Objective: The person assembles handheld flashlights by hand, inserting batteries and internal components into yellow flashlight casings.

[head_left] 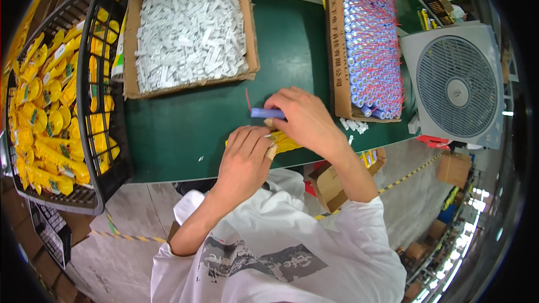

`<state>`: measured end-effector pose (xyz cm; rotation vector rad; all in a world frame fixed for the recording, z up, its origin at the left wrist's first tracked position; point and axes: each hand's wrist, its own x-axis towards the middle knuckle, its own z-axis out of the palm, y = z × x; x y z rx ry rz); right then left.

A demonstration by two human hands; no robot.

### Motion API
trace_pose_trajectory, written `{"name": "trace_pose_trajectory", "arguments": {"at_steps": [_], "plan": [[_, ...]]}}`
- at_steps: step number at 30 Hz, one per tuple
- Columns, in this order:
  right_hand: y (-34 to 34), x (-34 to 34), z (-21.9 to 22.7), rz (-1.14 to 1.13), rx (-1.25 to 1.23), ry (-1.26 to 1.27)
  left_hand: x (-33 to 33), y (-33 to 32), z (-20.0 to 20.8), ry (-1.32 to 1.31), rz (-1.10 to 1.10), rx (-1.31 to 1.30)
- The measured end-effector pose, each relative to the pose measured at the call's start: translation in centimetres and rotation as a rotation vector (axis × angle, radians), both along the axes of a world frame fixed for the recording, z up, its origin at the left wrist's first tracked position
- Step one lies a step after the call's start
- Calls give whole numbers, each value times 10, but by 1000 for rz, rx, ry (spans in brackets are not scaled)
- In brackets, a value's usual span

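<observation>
Close to the table's near edge, my two hands work side by side. My right hand (306, 119) is closed, its fingers round one end of a blue cylindrical battery cell (266, 113). A thin red wire (247, 99) sticks up from the cell's left end. Fingers of my left hand (245, 150) are curled onto a yellow plastic piece (285, 142), partly hidden beneath both hands; its full shape does not show. Tan finger covers sit on some of my fingertips.
A black basket (91, 101) of yellow plastic parts stands left. Behind my hands is a cardboard box (130, 67) of small white pieces. Farther right are a carton (338, 50) of blue cells with red wires, loose white pieces (355, 125) and a grey fan (449, 84).
</observation>
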<state>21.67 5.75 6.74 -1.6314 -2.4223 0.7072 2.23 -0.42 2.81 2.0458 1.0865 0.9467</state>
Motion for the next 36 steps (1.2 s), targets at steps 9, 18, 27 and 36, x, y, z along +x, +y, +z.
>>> {"name": "trace_pose_trajectory", "arguments": {"at_steps": [9, 18, 27, 36], "plan": [[-64, 38, 4, -159, 150, 551, 6, -3, -1, -2, 45, -11], [-79, 34, -32, -109, 334, 482, -11, 0, -2, -64, -28, 5], [-78, 34, -45, -15, 376, 543, -13, 0, 0, -31, -79, 19], [-91, 38, -50, -80, 354, 575, -15, -2, 1, -43, -120, -21]]}}
